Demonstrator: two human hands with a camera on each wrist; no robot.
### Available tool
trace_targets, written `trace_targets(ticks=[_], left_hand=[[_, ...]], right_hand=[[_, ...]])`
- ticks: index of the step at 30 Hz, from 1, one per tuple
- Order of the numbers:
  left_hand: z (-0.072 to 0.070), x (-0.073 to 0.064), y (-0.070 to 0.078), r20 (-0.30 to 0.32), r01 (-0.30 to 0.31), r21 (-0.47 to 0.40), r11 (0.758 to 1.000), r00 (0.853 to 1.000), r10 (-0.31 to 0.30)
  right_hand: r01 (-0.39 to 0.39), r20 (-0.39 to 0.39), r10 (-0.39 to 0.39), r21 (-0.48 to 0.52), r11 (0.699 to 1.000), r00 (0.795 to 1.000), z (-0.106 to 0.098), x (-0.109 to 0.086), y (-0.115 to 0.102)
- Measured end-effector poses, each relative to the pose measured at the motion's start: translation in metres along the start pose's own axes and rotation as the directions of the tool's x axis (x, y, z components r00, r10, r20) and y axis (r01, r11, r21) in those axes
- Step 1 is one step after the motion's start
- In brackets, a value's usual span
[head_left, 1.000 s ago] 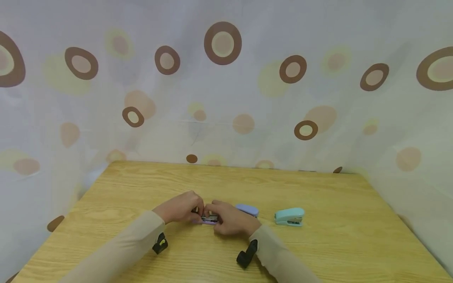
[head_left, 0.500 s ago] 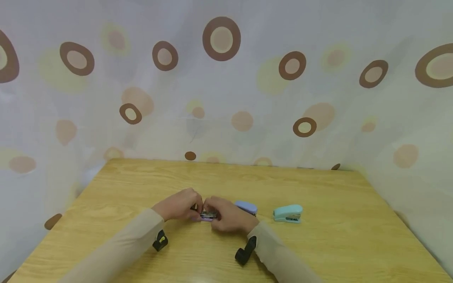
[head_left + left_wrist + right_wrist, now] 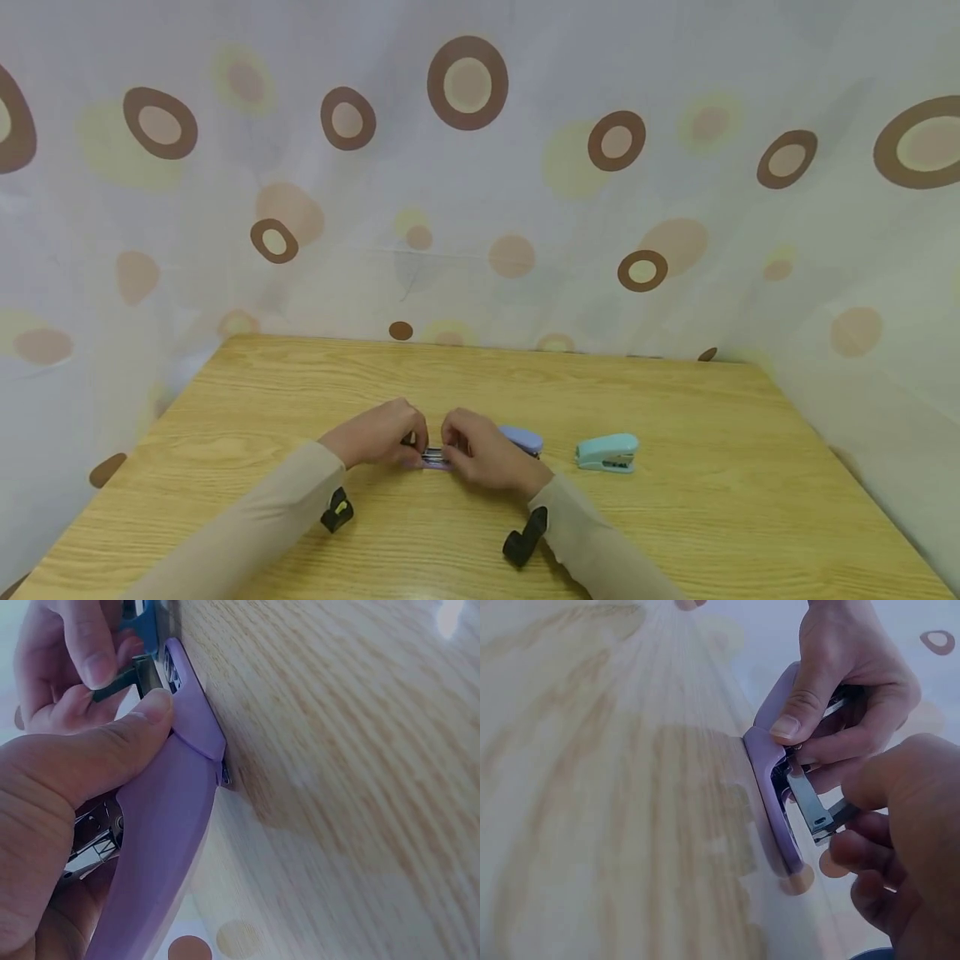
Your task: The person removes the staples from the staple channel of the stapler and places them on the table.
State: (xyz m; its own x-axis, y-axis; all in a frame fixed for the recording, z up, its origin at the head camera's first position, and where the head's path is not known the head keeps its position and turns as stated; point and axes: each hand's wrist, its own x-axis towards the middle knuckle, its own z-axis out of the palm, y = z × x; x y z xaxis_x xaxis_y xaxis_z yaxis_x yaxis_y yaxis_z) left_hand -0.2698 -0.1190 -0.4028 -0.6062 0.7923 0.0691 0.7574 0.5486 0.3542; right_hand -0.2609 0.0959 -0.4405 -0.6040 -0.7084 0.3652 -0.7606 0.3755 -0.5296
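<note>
My left hand (image 3: 378,435) grips a purple stapler (image 3: 169,817) low over the wooden table, its thumb pressing near the hinge. The stapler is swung wide apart; its silver magazine (image 3: 807,796) stands off the purple base, as the right wrist view shows. At the free end of that magazine, my right hand (image 3: 487,454) pinches a small dark metal strip (image 3: 843,815) between thumb and fingers. Whether the strip touches the magazine is hard to tell, and its kind is unclear. In the head view the hands cover most of the stapler.
A periwinkle stapler (image 3: 522,437) lies just behind my right hand, partly hidden by it. Farther right stands a mint-green stapler (image 3: 609,452). The wooden table (image 3: 712,517) ends at a wall covering (image 3: 510,175) patterned with circles.
My right hand has drawn slightly right, away from my left fingers, and its fingers have lifted off the magazine's middle. My left hand keeps its hold on the stapler.
</note>
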Motion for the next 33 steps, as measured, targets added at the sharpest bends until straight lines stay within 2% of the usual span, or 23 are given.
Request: trace_targets(ticks=[7, 12, 15, 19, 24, 33], left_hand=[[0.000, 0.000, 0.000, 0.015, 0.010, 0.012, 1.000, 1.000, -0.011], [0.000, -0.001, 0.003, 0.013, 0.031, 0.017, 0.999, 0.999, -0.031], [0.001, 0.000, 0.005, -0.004, 0.038, 0.027, 0.999, 0.999, -0.038], [0.000, -0.002, 0.008, -0.035, 0.053, 0.051, 0.997, 0.998, -0.051], [-0.001, -0.003, 0.011, -0.061, 0.075, 0.067, 0.995, 0.996, -0.071], [0.005, -0.006, 0.022, -0.118, 0.184, 0.161, 0.970, 0.979, -0.166]], right_hand=[[-0.004, -0.080, 0.006, 0.026, 1.000, 0.997, -0.001, -0.001, -0.003], [-0.051, -0.164, 0.060, 0.059, 0.997, 0.985, -0.003, -0.002, -0.007], [-0.081, -0.189, 0.093, 0.072, 0.994, 0.978, -0.005, -0.005, -0.010], [-0.098, -0.170, 0.110, 0.076, 0.992, 0.979, -0.008, -0.008, -0.015], [-0.085, -0.147, 0.093, 0.061, 0.994, 0.985, -0.012, -0.015, -0.020], [-0.142, -0.038, 0.145, 0.077, 0.987, 0.989, -0.013, -0.033, -0.028]])
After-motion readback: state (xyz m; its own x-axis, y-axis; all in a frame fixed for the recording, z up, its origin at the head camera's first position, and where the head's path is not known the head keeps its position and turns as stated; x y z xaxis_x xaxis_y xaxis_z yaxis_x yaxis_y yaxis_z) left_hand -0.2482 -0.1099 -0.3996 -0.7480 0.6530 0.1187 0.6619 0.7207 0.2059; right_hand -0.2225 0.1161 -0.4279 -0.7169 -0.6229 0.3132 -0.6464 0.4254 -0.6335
